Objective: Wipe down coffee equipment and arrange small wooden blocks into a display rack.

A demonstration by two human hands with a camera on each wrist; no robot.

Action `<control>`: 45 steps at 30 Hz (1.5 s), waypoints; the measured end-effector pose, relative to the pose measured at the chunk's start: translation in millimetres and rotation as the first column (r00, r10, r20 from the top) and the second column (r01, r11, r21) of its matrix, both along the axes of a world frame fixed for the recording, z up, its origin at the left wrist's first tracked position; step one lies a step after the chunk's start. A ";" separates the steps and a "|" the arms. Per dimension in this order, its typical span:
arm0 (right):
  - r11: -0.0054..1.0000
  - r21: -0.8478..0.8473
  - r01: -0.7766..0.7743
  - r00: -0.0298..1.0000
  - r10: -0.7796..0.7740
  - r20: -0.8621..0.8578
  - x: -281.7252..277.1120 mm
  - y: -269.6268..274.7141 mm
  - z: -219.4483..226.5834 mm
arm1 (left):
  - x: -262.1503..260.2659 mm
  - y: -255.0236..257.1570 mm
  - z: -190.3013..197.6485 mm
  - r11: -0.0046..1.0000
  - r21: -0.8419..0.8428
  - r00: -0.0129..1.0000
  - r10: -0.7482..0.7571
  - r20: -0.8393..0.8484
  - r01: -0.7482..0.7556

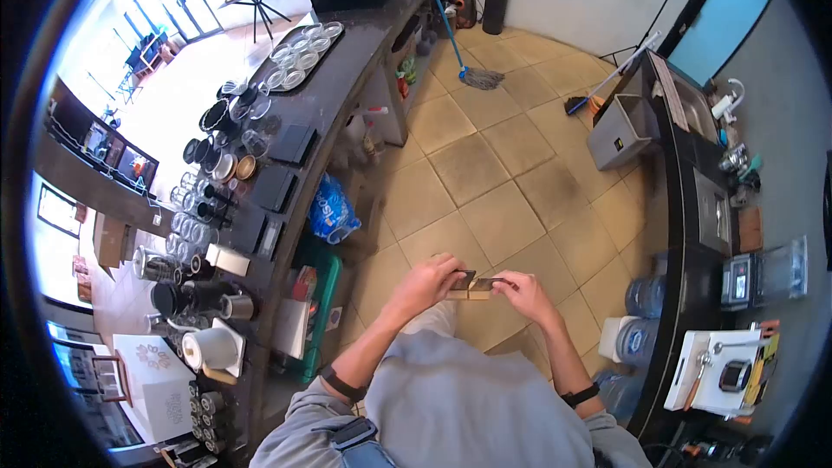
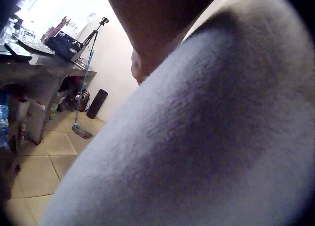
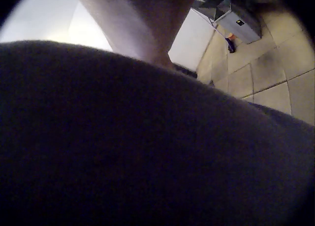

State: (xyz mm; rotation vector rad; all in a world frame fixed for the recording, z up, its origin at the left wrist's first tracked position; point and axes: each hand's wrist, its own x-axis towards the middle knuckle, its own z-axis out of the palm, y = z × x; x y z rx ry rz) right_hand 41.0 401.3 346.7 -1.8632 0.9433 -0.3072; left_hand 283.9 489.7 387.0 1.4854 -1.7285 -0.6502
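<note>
In the head view both hands are held together in front of the body, over the lap. Between them is a small flat thing (image 1: 475, 295), dark on top with a tan lower edge; I cannot tell its kind. My left hand (image 1: 430, 282) pinches its left side, with fingers bent over the dark part. At its right end, my right hand (image 1: 525, 295) pinches a dark edge between thumb and fingers. Pale cloth fills most of the left wrist view and dark cloth most of the right wrist view, hiding the held thing in both.
Left, a long dark counter (image 1: 325, 108) carries a tray of clear cups (image 1: 299, 59), glasses and a white kettle (image 1: 208, 348). Right, another counter (image 1: 672, 312) bears a scale (image 1: 738, 281) and white tray (image 1: 689, 368). A grey bin (image 1: 618, 134) and mop (image 1: 479, 78) stand on the tiles.
</note>
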 end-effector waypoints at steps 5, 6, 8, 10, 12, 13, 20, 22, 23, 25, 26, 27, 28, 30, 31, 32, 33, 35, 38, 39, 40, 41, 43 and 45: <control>0.997 0.072 0.009 0.999 -0.006 -0.044 42.3 -94.3 14.1 | 41.2 -93.6 -15.7 0.995 0.093 0.998 -0.016 -0.054 0.021; 0.997 0.074 -0.004 0.999 0.008 -0.052 53.8 -116.4 15.9 | 51.8 -113.5 -12.8 0.995 0.095 0.998 -0.002 -0.061 0.008; 0.998 0.060 -0.013 0.997 0.018 -0.080 74.9 -155.1 15.3 | 72.7 -147.7 -6.3 0.994 0.111 0.998 0.006 -0.063 0.001; 0.999 0.040 -0.020 0.999 0.022 -0.037 100.5 -197.2 8.5 | 98.5 -185.2 -19.7 0.995 0.102 0.999 0.015 -0.047 -0.010; 0.999 0.038 -0.020 1.000 0.020 -0.007 118.8 -229.0 8.2 | 115.2 -212.4 -21.8 0.994 0.109 0.999 0.019 -0.045 -0.014; 0.998 -0.028 -0.053 0.997 0.051 -0.063 132.7 -247.6 10.5 | 128.3 -228.4 -15.0 0.994 0.110 1.000 0.017 0.011 -0.018; 0.992 0.079 -0.094 0.995 0.095 -0.003 221.5 -360.9 10.1 | 205.0 -327.0 -7.7 0.993 0.070 0.995 0.094 -0.022 -0.092; 0.989 0.092 -0.118 0.993 0.115 0.041 242.0 -399.1 -2.9 | 225.0 -355.7 -7.3 0.987 0.087 0.991 0.134 -0.021 -0.132; 0.988 0.088 -0.128 0.989 0.121 0.088 253.5 -420.0 -7.9 | 235.0 -371.3 -7.6 0.984 0.088 0.987 0.160 -0.016 -0.158; 0.980 0.077 -0.181 0.981 0.174 0.082 278.5 -459.5 -5.3 | 252.8 -399.7 -10.8 0.975 0.095 0.979 0.202 0.009 -0.202; 0.973 0.063 -0.221 0.974 0.216 0.069 291.9 -483.0 -4.6 | 262.1 -418.5 -12.6 0.967 0.099 0.972 0.233 0.027 -0.235; 0.970 0.069 -0.234 0.970 0.229 0.076 308.9 -513.9 -5.0 | 274.4 -444.3 -11.9 0.963 0.104 0.969 0.246 0.035 -0.248; 0.958 0.051 -0.282 0.958 0.277 0.079 322.3 -534.5 -7.7 | 282.9 -460.2 -12.7 0.961 0.107 0.966 0.254 0.040 -0.257; 0.940 0.039 -0.339 0.938 0.335 0.088 349.3 -577.7 -4.6 | 300.4 -498.6 -4.7 0.954 0.118 0.961 0.272 0.051 -0.276; 0.935 0.035 -0.352 0.933 0.348 0.095 365.0 -596.8 -2.3 | 309.2 -514.8 0.2 0.947 0.121 0.955 0.290 0.067 -0.296; 0.930 0.030 -0.365 0.927 0.361 0.101 381.0 -613.5 -0.7 | 320.0 -529.2 4.7 0.940 0.125 0.948 0.308 0.083 -0.317; 0.925 0.044 -0.378 0.923 0.372 0.101 395.8 -633.8 3.0 | 330.9 -546.6 10.8 0.934 0.138 0.944 0.320 0.082 -0.329; 0.898 -0.036 -0.439 0.894 0.440 0.084 424.1 -666.3 8.2 | 348.1 -569.0 17.6 0.922 0.074 0.921 0.371 0.122 -0.381; 0.869 -0.122 -0.479 0.865 0.491 0.105 468.5 -710.8 16.8 | 381.6 -599.4 24.6 0.888 0.069 0.884 0.440 0.158 -0.455; 0.841 -0.221 -0.494 0.840 0.527 0.125 487.6 -727.3 16.6 | 397.5 -611.4 24.6 0.877 0.070 0.870 0.456 0.188 -0.475; 0.831 -0.221 -0.510 0.831 0.543 0.124 501.3 -738.7 17.7 | 408.6 -619.8 25.4 0.868 0.070 0.857 0.468 0.215 -0.491; 0.800 -0.329 -0.502 0.810 0.568 0.144 515.9 -749.3 18.6 | 421.3 -627.8 26.0 0.859 0.070 0.849 0.484 0.214 -0.507; 0.754 -0.422 -0.503 0.781 0.606 0.152 549.2 -769.1 24.5 | 449.1 -648.7 32.0 0.850 0.033 0.837 0.509 0.202 -0.525; 0.742 -0.378 -0.553 0.774 0.626 0.095 585.5 -785.2 35.1 | 478.3 -664.0 31.5 0.836 -0.002 0.821 0.539 0.187 -0.549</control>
